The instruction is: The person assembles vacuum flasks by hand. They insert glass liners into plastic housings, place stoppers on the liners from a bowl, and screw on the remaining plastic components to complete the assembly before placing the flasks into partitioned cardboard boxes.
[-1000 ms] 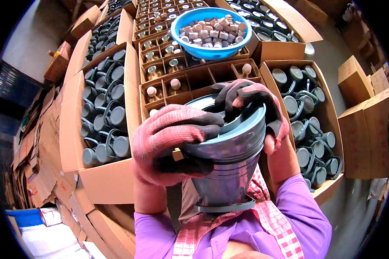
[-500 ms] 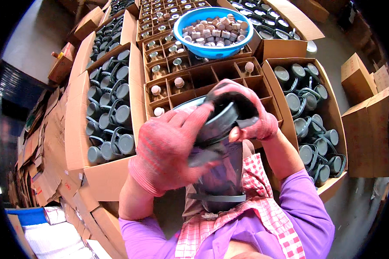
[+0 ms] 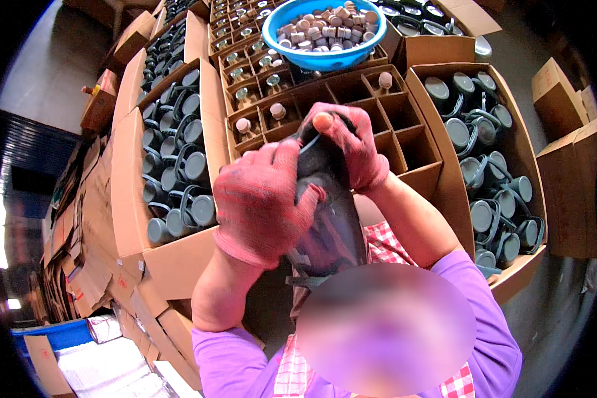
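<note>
**Right hand (image 3: 353,146) has climbed over the rim of a dark grey tapered pot (image 3: 326,235)**

Since the frame one second ago, the pot's wide mouth has turned out of sight, leaving a thin edge showing, and the left hand (image 3: 262,199) now presents its back. Both wear red gloves.

The pot stands at the centre of the frame, held between the hands, a grey ring (image 3: 302,281) at its lower end. Left fingers wrap its side, thumb laid across; right fingers curl over its upper end, thumb uppermost. Where the hidden fingertips press, I cannot tell.

As for progress, the pot appears midway through handling: gripped, not yet set down. At upper centre, three bottles in the compartmented carton (image 3: 404,127) wear pale stoppers (image 3: 278,111); glassy bottle tops (image 3: 244,97) behind lack them. More loose stoppers fill the blue basin (image 3: 325,64). Lidded dark vessels (image 3: 482,217) pack the cartons at left and right.
</note>
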